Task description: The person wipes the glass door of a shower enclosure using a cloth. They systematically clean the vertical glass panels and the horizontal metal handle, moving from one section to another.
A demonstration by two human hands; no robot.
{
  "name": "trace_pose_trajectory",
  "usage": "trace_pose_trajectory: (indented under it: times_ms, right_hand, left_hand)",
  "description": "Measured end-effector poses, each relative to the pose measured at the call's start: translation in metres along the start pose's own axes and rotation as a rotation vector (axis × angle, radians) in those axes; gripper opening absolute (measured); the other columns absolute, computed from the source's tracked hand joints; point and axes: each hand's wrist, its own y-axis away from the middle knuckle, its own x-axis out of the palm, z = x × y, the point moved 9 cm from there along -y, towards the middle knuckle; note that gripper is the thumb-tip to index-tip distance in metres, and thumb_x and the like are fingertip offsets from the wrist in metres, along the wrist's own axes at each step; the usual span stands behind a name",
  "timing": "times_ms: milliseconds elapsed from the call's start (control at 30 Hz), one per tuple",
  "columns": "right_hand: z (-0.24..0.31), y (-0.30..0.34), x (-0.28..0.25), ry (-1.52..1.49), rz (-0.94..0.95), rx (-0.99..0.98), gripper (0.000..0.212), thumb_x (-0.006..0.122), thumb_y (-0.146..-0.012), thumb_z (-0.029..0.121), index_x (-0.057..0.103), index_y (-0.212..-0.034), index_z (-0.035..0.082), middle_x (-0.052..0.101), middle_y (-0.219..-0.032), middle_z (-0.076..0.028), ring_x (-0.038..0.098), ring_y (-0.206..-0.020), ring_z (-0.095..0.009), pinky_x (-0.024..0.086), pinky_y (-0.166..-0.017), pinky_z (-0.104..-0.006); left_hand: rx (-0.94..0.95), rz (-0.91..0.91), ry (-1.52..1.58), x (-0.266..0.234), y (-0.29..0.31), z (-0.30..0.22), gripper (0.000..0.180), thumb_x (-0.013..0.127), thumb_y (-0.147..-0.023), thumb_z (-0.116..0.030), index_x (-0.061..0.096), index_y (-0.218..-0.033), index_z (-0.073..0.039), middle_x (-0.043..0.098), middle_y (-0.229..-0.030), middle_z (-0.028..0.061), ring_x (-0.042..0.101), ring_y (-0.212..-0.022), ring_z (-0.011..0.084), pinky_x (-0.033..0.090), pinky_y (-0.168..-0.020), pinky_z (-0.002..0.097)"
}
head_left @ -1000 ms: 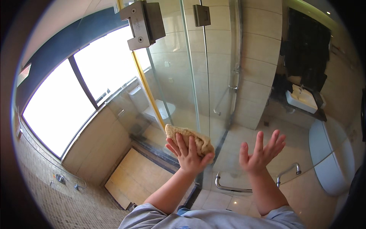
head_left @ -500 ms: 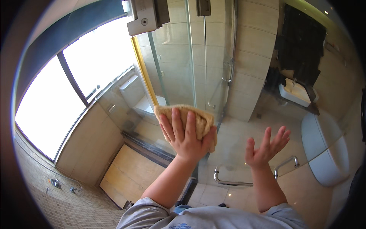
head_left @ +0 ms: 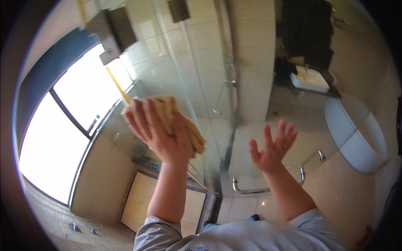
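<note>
A folded tan cloth (head_left: 184, 117) is gripped in my left hand (head_left: 161, 136), its fingers spread across the near side of it. The cloth lies at the edge of a glass panel, right below a yellow strip (head_left: 117, 85) that runs down from a metal hinge (head_left: 109, 35). Whether cloth and strip touch, I cannot tell. My right hand (head_left: 272, 148) is raised with its fingers apart and nothing in it, above the chrome bar handle (head_left: 251, 191) of the glass door. Contact between that palm and the glass cannot be made out.
A bright window (head_left: 54, 138) fills the left side. Beyond the glass stand a white washbasin (head_left: 310, 79) and a white bathtub (head_left: 356, 134). A dark-edged, beige floor section (head_left: 140, 201) lies at lower left, with shower fittings (head_left: 74, 227) beside it.
The view has shifted, and the hinge and handle sit elsewhere in it. My left hand with the cloth appears farther left and higher; my right hand, still spread, also appears left and higher.
</note>
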Motion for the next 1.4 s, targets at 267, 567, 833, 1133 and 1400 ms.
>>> trace_pose_trajectory:
  times_ms: [267, 567, 833, 1133, 1400]
  right_hand:
    - [0.002, 0.001, -0.001, -0.064, -0.023, 0.023, 0.051, 0.054, -0.092, 0.038, 0.053, -0.141, 0.023, 0.036, -0.155, -0.013, 0.020, -0.148, -0.035, 0.003, -0.120, -0.0496]
    - [-0.016, -0.002, -0.023, -0.437, 0.136, -0.003, 0.050, 0.060, -0.090, 0.030, 0.058, -0.134, 0.009, 0.034, -0.153, -0.023, 0.019, -0.148, -0.040, 0.001, -0.119, -0.0501]
    - [-0.105, -0.022, -0.052, -0.227, 0.048, 0.077, 0.051, 0.055, -0.093, 0.035, 0.053, -0.140, 0.014, 0.031, -0.155, -0.021, 0.013, -0.149, -0.041, -0.002, -0.118, -0.0517]
    - [-0.093, -0.014, -0.042, -0.056, -0.003, -0.097, 0.059, 0.054, -0.092, 0.036, 0.047, -0.145, 0.011, 0.029, -0.155, -0.024, 0.014, -0.147, -0.047, 0.000, -0.117, -0.0560]
    - [-0.085, -0.012, -0.039, -0.040, -0.004, -0.091, 0.057, 0.052, -0.093, 0.040, 0.048, -0.144, 0.015, 0.034, -0.154, -0.019, 0.018, -0.146, -0.044, 0.003, -0.117, -0.0578]
  left_hand:
    - [-0.149, 0.132, -0.067, 0.007, 0.112, -0.024, 0.072, 0.058, -0.093, -0.041, 0.034, -0.146, 0.002, 0.029, -0.153, 0.0236, 0.017, -0.144, 0.0458, 0.014, -0.114, 0.0614]
    - [-0.175, 0.213, 0.006, 0.025, 0.133, -0.087, 0.059, 0.055, -0.092, -0.023, 0.038, -0.143, 0.002, 0.029, -0.152, 0.0281, 0.016, -0.142, 0.0533, 0.013, -0.112, 0.0641]
    - [-0.022, 0.145, 0.013, 0.034, 0.044, -0.132, 0.054, 0.056, -0.091, -0.024, 0.045, -0.137, 0.003, 0.035, -0.148, 0.0295, 0.018, -0.141, 0.0553, 0.015, -0.110, 0.0657]
    - [-0.100, 0.186, -0.042, 0.037, 0.155, -0.117, 0.062, 0.062, -0.085, -0.031, 0.046, -0.137, 0.000, 0.030, -0.151, 0.0290, 0.013, -0.141, 0.0576, 0.013, -0.110, 0.0696]
    - [-0.351, 0.111, 0.026, 0.030, 0.133, -0.129, 0.051, 0.058, -0.089, -0.016, 0.046, -0.136, 0.000, 0.037, -0.149, 0.0218, 0.020, -0.142, 0.0494, 0.014, -0.114, 0.0613]
